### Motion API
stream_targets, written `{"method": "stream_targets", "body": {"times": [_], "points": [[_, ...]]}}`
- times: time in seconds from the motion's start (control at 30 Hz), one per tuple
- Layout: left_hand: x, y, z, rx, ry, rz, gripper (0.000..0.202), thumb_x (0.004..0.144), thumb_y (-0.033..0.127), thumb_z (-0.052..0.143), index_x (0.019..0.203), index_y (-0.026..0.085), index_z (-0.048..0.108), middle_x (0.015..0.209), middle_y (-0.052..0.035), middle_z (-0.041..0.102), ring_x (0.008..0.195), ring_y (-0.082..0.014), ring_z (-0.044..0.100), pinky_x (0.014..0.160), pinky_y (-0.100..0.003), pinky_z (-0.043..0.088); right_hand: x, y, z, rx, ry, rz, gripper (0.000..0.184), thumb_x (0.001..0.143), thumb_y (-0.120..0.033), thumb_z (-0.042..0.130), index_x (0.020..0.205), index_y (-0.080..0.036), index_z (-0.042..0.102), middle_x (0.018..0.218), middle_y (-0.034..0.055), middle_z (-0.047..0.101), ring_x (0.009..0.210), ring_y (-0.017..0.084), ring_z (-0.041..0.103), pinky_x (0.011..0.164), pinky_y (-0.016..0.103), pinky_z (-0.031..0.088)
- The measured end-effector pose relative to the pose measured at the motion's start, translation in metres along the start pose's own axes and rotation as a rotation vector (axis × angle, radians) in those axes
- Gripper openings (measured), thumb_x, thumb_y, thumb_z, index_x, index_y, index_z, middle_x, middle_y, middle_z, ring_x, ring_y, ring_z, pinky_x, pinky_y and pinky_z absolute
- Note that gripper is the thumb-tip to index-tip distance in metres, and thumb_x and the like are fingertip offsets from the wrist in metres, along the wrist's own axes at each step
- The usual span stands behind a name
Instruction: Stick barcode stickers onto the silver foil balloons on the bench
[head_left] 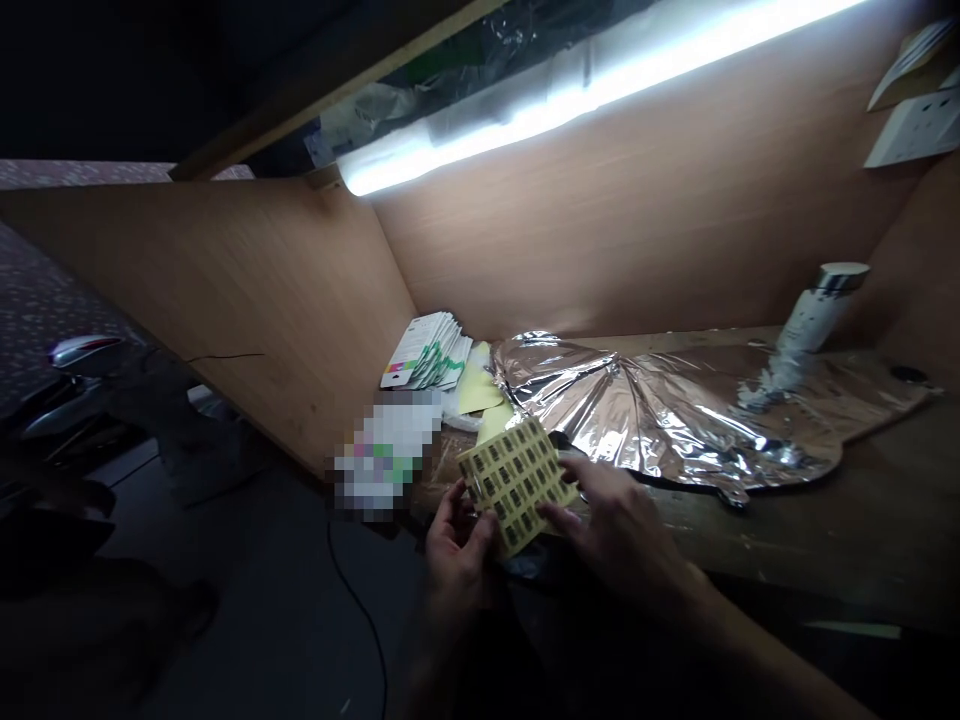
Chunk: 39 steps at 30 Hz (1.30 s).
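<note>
A yellow sheet of small dark-printed labels (517, 485) is held up at the front of the bench, tilted toward me. My left hand (459, 540) grips its lower left edge, thumb on top and fingers underneath. At the sheet's right edge is my right hand (607, 510), its thumb and forefinger touching the sheet; whether they pinch a single label is too small to make out. Behind the sheet lie yellow paper pieces (480, 390). A stack of white printed cards (429, 352) with green and pink marks leans in the back left corner.
Crumpled silver foil film (645, 410) covers the middle of the wooden bench. A white bottle with a silver cap (814, 310) stands at the right. Wooden panels (217, 270) enclose the bench, under a bright tube light (525, 120). A dark cable (356, 600) hangs at the left.
</note>
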<state>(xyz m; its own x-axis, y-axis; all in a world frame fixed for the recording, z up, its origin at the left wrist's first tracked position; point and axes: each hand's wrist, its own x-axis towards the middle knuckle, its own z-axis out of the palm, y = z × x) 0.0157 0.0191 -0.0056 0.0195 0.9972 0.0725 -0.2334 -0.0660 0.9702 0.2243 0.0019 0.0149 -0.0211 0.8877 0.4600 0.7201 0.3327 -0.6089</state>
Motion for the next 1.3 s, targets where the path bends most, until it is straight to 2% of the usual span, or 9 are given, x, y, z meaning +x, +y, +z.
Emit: {"method": "stream_targets", "body": {"times": [0.1,0.23,0.37,0.5,0.6,0.7,0.9,1.07,1.3], "points": [[-0.018,-0.018,0.018,-0.143,0.007,-0.032,0.07,0.082,0.028,0.077,0.143,0.021,0.044,0.128,-0.0146,0.065,0.114,-0.0276,0.066,0.097,-0.038,0.054,-0.018,-0.002,0.013,0.119,-0.174,0.018,0.077,0.084,-0.052,0.073,0.146,-0.017,0.046,0.133,0.0165,0.061,0.117,0.034,0.059,0.1,0.05,0.048],[-0.032,-0.025,0.027,-0.125,-0.058,-0.143,0.08,0.082,0.029,0.075,0.15,0.019,0.034,0.117,-0.0151,0.069,0.107,-0.0301,0.069,0.094,-0.041,0.055,-0.023,0.012,0.015,0.407,-0.354,0.021,0.055,0.089,-0.035,0.07,0.14,-0.021,0.054,0.128,0.0085,0.066,0.111,0.024,0.065,0.095,0.034,0.051],[-0.019,-0.016,0.008,0.321,-0.062,0.072,0.103,0.077,0.034,0.08,0.158,0.025,0.018,0.137,-0.0168,0.055,0.124,-0.0329,0.059,0.105,-0.048,0.048,-0.018,0.027,-0.003,0.451,-0.418,0.032,0.039,0.089,-0.03,0.07,0.127,-0.024,0.064,0.111,0.0017,0.071,0.094,0.018,0.067,0.082,0.027,0.05],[0.0,0.002,-0.005,0.75,-0.269,0.277,0.081,0.077,0.034,0.08,0.149,0.026,0.044,0.151,-0.0131,0.042,0.141,-0.0338,0.041,0.115,-0.047,0.037,-0.015,0.032,-0.019,0.403,-0.562,0.019,0.033,0.084,-0.037,0.075,0.114,-0.022,0.069,0.097,-0.0005,0.072,0.081,0.016,0.066,0.069,0.024,0.046],[0.006,0.007,0.001,0.716,-0.464,0.07,0.052,0.084,0.04,0.074,0.13,0.02,0.061,0.123,-0.0124,0.063,0.107,-0.0274,0.064,0.09,-0.037,0.055,-0.017,0.035,-0.022,0.407,-0.555,0.021,0.028,0.089,-0.039,0.07,0.11,-0.02,0.07,0.094,0.0005,0.071,0.08,0.016,0.065,0.07,0.024,0.045],[0.006,0.003,0.013,0.555,-0.423,-0.081,0.053,0.08,0.042,0.078,0.122,0.017,0.06,0.1,-0.0072,0.065,0.08,-0.0187,0.064,0.069,-0.028,0.055,-0.022,0.04,-0.022,0.488,-0.507,0.076,0.03,0.092,-0.039,0.066,0.114,-0.019,0.069,0.1,0.0032,0.071,0.087,0.018,0.065,0.075,0.026,0.047],[0.006,-0.008,0.028,0.323,-0.429,-0.296,0.054,0.077,0.037,0.082,0.118,0.015,0.057,0.087,-0.0035,0.064,0.072,-0.0141,0.062,0.066,-0.024,0.052,-0.03,0.051,-0.024,0.65,-0.386,0.181,0.029,0.094,-0.04,0.064,0.106,-0.015,0.073,0.098,0.0062,0.071,0.089,0.02,0.065,0.077,0.028,0.05],[0.006,-0.014,0.034,0.378,-0.409,-0.218,0.036,0.079,0.039,0.08,0.099,0.015,0.061,0.081,-0.0023,0.064,0.072,-0.0135,0.059,0.064,-0.021,0.048,-0.038,0.055,-0.028,0.623,-0.377,0.19,0.041,0.088,-0.036,0.072,0.125,-0.02,0.067,0.114,0.0062,0.069,0.099,0.021,0.066,0.084,0.03,0.051],[0.003,-0.027,0.039,0.385,-0.489,-0.337,0.037,0.083,0.046,0.076,0.093,0.015,0.058,0.073,-0.0012,0.062,0.065,-0.0131,0.057,0.059,-0.021,0.044,-0.056,0.066,-0.02,0.716,-0.34,0.334,0.026,0.09,-0.038,0.069,0.103,-0.016,0.069,0.09,0.0016,0.065,0.079,0.014,0.058,0.067,0.022,0.044]]}}
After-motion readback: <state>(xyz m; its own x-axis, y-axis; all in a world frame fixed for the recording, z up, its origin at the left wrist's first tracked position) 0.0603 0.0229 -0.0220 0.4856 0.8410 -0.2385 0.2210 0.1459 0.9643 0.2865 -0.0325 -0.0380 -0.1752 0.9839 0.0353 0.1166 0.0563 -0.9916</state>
